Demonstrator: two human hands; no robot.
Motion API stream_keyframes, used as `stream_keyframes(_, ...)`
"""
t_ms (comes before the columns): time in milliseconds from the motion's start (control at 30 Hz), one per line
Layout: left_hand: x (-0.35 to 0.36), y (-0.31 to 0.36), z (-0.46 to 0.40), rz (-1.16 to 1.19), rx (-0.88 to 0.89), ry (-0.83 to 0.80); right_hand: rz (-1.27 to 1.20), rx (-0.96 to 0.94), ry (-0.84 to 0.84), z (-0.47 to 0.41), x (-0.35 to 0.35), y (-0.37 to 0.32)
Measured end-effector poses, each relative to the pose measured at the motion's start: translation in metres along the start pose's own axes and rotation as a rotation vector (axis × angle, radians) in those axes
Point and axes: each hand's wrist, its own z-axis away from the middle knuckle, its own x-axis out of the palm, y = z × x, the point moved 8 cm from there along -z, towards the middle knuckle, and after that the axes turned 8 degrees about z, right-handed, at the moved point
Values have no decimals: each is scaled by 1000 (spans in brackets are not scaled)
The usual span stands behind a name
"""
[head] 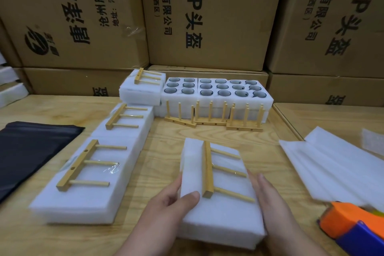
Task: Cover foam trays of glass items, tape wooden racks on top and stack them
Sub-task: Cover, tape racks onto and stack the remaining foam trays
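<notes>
Between our two hands sat the covered foam tray (pixel 218 210), a wooden rack (pixel 209 170) lying flat on its lid with clear tape over the pegs. Our left hand (pixel 166 208) gripped the tray's left edge, thumb curled over the top and fingers down the side. Our right hand (pixel 268 195) lay with straight fingers pressed flat against the right side, holding nothing by itself.

We judged the step to be lifting this finished tray off the counter (pixel 162 137) to stack it. To do it well we would squeeze evenly from both sides, keep it level so the glass inside does not shift, and avoid dragging on the rack, since the tape is thin.

Left of the left hand lay two finished trays (pixel 91 176) end to end, and beyond them a small stack of trays (pixel 143 89), the likely place for ours. Ahead of both hands stood an uncovered tray of glasses (pixel 216 91), with spare racks (pixel 212 116) leaning against its near side. Right of the right hand lay loose foam sheets (pixel 332 168) and an orange and blue tape dispenser (pixel 353 224).

Behind everything rose cardboard boxes (pixel 207 16), printed sideways in black. We could read "科技有限公司", "头盔" and "O-P", and a round logo on the left box; the smaller address line was too blurred to make out.
</notes>
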Motion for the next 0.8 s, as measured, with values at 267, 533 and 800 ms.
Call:
stream_keyframes(267,-57,79,-13,190,113,272,1294,-73,201,-24,-33,-18)
stream_keyframes(533,-163,164,-64,116,171,506,1953,-28,271,-43,-41,1)
stream_keyframes(800,-223,173,-100,-9,164,580,1901,-47,285,-49,-38,-9)
